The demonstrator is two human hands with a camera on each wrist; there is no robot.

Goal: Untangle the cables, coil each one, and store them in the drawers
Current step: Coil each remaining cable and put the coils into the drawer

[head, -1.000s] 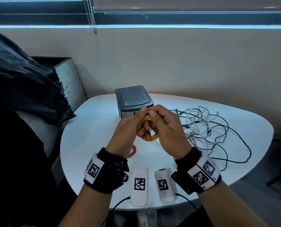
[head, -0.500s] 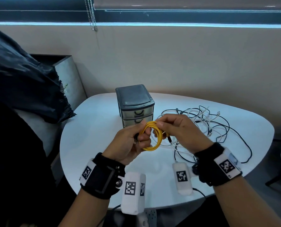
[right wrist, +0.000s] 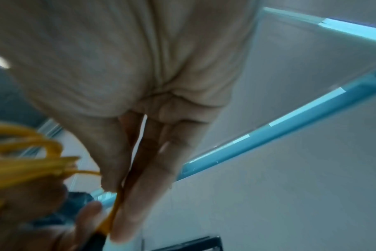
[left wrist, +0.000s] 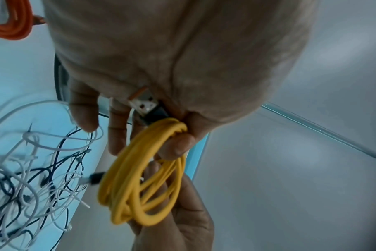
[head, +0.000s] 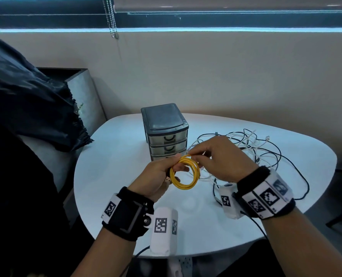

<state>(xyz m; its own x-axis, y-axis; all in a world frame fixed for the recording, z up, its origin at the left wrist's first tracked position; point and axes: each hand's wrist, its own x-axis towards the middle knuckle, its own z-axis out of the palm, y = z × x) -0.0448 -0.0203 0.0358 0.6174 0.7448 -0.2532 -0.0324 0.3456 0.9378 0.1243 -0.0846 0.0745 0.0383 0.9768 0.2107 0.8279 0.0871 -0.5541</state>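
A coiled yellow cable (head: 186,172) (left wrist: 140,178) hangs above the white table (head: 116,176), just in front of the grey drawer unit (head: 165,130). My left hand (head: 164,172) grips the coil's left side, thumb over the strands, with its USB plug (left wrist: 145,103) by the palm. My right hand (head: 216,156) pinches the cable's free end (right wrist: 116,208) at the coil's top right. All three drawers look closed. A tangle of white and black cables (head: 256,152) (left wrist: 32,178) lies to the right on the table.
An orange cable (left wrist: 13,22) lies on the table under my left wrist, seen only in the left wrist view. A dark cloth (head: 26,100) drapes over a grey box at the left. A wall stands close behind the table.
Both hands have dropped lower and toward me, away from the drawer unit. The right hand has moved to the right along the yellow cable, and the coil now hangs open as a ring.
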